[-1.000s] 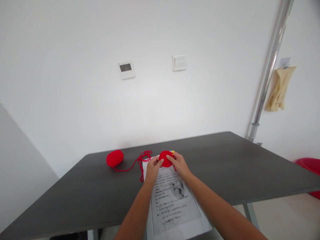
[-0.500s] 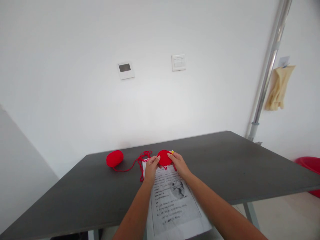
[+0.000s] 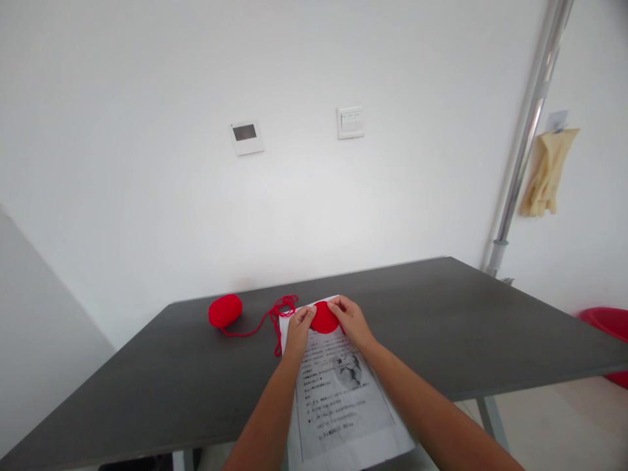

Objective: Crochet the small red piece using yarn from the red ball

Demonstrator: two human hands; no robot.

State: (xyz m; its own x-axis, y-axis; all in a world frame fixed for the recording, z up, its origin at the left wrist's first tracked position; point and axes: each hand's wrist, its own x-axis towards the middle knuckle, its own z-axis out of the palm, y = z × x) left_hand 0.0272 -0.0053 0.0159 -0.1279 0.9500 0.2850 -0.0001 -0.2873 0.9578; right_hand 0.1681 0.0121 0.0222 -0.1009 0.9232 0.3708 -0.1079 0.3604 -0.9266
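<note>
Between my two hands is a round, flat red yarn piece [image 3: 324,318], held over the upper part of a printed sheet [image 3: 338,418]. My left hand [image 3: 300,322] pinches its left edge with thumb and fingers. On the opposite side, my right hand [image 3: 349,319] grips the upper right edge. Loose red yarn [image 3: 282,306] lies tangled just left of my left hand and runs across to a red yarn ball [image 3: 226,311]. The sheet, with text and a dark picture, hangs over the front table edge.
The dark grey table [image 3: 417,327] stands against a white wall carrying a small display panel [image 3: 246,138] and a switch [image 3: 350,122]. At right are a metal pole [image 3: 530,131], hanging pale gloves [image 3: 548,173] and a red basin [image 3: 608,322] below table height.
The red piece has tilted so its lower edge now lies closer over the sheet. A small yellow item and a hanging yarn loop beside it no longer show. The yarn ball has stayed put.
</note>
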